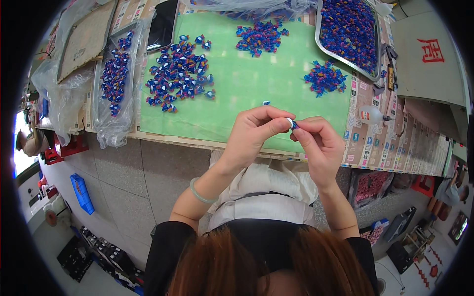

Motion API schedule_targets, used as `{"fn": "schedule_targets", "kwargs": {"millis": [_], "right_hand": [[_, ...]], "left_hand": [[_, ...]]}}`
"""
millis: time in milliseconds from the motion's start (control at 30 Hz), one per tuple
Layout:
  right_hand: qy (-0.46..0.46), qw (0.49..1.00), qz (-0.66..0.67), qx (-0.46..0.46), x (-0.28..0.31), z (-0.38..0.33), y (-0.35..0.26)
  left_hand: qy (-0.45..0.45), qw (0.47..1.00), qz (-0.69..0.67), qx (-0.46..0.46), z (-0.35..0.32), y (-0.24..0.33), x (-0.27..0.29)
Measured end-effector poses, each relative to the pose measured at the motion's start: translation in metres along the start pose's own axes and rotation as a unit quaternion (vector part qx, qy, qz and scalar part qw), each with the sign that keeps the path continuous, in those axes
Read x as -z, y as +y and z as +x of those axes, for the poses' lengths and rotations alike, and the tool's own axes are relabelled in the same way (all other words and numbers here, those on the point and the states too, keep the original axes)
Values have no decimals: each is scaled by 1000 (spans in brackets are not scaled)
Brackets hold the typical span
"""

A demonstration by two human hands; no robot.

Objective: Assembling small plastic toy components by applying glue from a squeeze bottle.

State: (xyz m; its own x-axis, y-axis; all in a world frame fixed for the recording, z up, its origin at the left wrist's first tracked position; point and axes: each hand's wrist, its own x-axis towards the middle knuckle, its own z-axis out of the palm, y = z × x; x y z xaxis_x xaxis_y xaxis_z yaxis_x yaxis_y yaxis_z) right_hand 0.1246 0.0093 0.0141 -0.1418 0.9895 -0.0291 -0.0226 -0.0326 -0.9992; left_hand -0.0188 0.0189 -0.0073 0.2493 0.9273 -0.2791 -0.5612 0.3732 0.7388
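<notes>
Over the near edge of the green mat, my two hands meet. My left hand pinches a small plastic piece, white on its left side and blue on its right. The thumb and fingertips of my right hand close on the blue end of it. Just beyond my left fingertips lies a single small white-and-blue piece. A spread of blue, white and orange pieces covers the mat's left part. Two piles of small blue and orange parts, a far pile and a right pile, lie on it too.
A metal tray heaped with blue and orange parts stands at the far right. Near it are a small squeeze bottle and a grey box. Far left are a black phone, a plastic-lined tray of pieces and a cardboard sheet.
</notes>
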Motion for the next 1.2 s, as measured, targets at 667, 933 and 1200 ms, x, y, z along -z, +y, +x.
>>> {"fn": "schedule_targets", "kwargs": {"millis": [667, 933, 1200], "right_hand": [[332, 941, -64, -1, 134, 12, 58], [181, 967, 155, -93, 70, -9, 13], [165, 983, 62, 48, 31, -7, -9]], "left_hand": [[21, 980, -163, 115, 11, -6, 10], [52, 981, -149, 110, 10, -5, 16], [50, 981, -148, 115, 9, -9, 23]]}}
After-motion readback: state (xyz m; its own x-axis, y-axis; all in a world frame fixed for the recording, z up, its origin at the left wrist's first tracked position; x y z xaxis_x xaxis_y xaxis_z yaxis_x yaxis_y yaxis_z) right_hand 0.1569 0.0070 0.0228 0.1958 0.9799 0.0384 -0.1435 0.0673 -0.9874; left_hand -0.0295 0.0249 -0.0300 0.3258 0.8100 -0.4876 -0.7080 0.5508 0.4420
